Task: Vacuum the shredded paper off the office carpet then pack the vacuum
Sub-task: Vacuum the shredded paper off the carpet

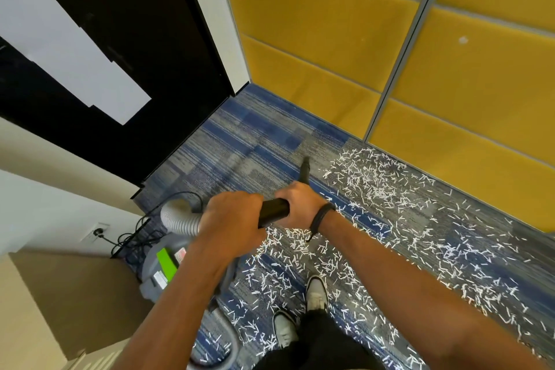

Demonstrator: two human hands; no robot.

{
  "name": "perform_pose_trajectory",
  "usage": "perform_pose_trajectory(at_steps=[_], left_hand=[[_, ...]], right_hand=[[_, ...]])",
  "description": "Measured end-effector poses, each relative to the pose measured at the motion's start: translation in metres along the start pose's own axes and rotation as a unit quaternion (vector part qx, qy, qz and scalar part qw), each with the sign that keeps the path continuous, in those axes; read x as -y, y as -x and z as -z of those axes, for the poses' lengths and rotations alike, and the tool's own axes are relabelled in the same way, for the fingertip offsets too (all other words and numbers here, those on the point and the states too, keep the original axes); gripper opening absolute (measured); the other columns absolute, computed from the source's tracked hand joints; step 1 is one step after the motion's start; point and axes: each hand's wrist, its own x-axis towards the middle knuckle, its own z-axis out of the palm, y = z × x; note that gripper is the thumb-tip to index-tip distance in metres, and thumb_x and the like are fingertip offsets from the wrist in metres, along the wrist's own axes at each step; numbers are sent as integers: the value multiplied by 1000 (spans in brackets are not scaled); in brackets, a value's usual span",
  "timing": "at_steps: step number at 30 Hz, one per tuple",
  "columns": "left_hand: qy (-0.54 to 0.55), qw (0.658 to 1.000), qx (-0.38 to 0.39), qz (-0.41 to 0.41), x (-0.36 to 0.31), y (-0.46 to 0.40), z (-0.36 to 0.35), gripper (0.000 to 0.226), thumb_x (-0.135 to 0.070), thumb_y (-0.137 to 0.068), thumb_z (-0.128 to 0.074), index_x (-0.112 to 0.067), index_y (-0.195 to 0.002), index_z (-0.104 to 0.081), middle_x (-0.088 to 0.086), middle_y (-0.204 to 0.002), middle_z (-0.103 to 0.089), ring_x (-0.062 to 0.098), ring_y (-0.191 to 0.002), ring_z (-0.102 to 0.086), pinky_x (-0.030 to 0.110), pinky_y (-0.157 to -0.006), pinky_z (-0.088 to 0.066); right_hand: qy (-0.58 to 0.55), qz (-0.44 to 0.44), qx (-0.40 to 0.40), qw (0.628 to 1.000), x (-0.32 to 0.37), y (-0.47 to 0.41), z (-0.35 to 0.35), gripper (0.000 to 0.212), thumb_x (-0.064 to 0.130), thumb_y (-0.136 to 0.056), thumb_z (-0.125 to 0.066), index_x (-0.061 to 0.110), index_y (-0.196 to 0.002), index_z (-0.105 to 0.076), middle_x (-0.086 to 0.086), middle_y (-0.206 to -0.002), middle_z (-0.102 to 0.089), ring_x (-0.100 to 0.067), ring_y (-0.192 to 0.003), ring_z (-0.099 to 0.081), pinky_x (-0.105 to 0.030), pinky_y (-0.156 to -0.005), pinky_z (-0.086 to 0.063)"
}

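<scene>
Two bare forearms reach out from the bottom edge, and below them stand two grey-and-white shoes (315, 294) on the carpet (240, 135), which is blue and grey in streaky tiles. White shredded paper (375, 180) lies thick across the right and lower part of it, right up to the foot of the yellow padded wall panels (330, 39), while the strip toward the corner by the black door (135, 39) shows hardly any. A grey metal strip runs between two of the panels. On the left a white wall holds a socket (97, 231) with a black cord (132, 237) plugged in, and a brown cardboard box (69, 294) sits in the lower left corner.

The left hand (231, 219) has its fingers curled tight round the near end of the black wand (274, 212), where the ribbed grey hose (177, 216) joins it. The right hand (303, 204), with a dark band at the wrist, grips the same wand just beyond, fingers wrapped over it. The wand's narrow nozzle (304, 168) points down to the carpet at the near edge of the paper patch. The grey vacuum body (162, 267) with a green label sits on the floor just left of the feet, beside the box, its hose looping up to the hands.
</scene>
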Motion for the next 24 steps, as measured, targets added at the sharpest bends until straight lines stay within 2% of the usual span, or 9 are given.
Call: perform_pose_trajectory(at_steps=[3,6,9,12,15,17,21,24], left_hand=[[3,1000,-13,-10,2,7,-2,32,-45,-91,-70,-30,-118,-62,-8,-89,-59,18,-85,-59,31,-73,-41],[8,1000,-20,-22,5,18,-6,34,-48,-87,-72,-30,-115,-63,-7,-95,-67,20,-90,-65,32,-72,-41],[24,999,-18,-29,5,29,-11,35,-48,-86,-73,-30,-115,-64,-6,-97,-69,20,-91,-66,33,-73,-46],[39,998,-19,-44,2,39,-17,40,-49,-85,-73,-33,-121,-65,-8,-100,-70,19,-93,-67,35,-80,-51],[45,997,-20,-57,0,48,-22,39,-49,-85,-74,-32,-119,-64,-9,-93,-65,17,-87,-63,33,-78,-49],[43,997,-21,-64,-1,53,-24,38,-49,-86,-75,-32,-118,-64,-11,-86,-58,15,-81,-56,32,-77,-47],[39,996,-21,-74,0,61,-28,37,-49,-86,-76,-31,-115,-63,-11,-85,-54,14,-80,-52,30,-75,-41],[37,996,-17,-80,0,64,-29,39,-50,-86,-75,-31,-118,-62,-9,-89,-58,16,-82,-55,32,-76,-44]], right_hand=[[-1,6,-22,1000,9,9,2,23,29,-75,-77,29,-72,-54,9,-66,-61,-13,-60,-59,-38,-62,-56],[1,6,-40,999,19,23,-2,33,29,-75,-80,35,-73,-48,16,-66,-54,-12,-60,-56,-34,-60,-55],[6,-18,-25,1000,19,38,-10,20,41,-75,-68,30,-70,-52,10,-65,-62,-13,-61,-61,-38,-59,-55],[20,-32,-20,999,20,52,-16,23,49,-72,-58,26,-73,-60,8,-66,-63,-13,-63,-61,-34,-60,-53],[27,-40,-31,998,25,65,-19,18,43,-72,-67,30,-68,-55,11,-60,-58,-10,-57,-56,-27,-56,-46],[29,-42,-41,998,29,72,-22,23,39,-73,-72,34,-68,-51,14,-58,-55,-7,-54,-54,-25,-54,-44],[38,-54,-45,997,36,81,-28,18,41,-73,-68,34,-69,-51,11,-61,-58,-8,-56,-56,-28,-55,-49],[50,-63,-45,996,38,88,-29,15,42,-70,-63,35,-70,-50,8,-62,-61,-11,-57,-58,-26,-54,-46]])
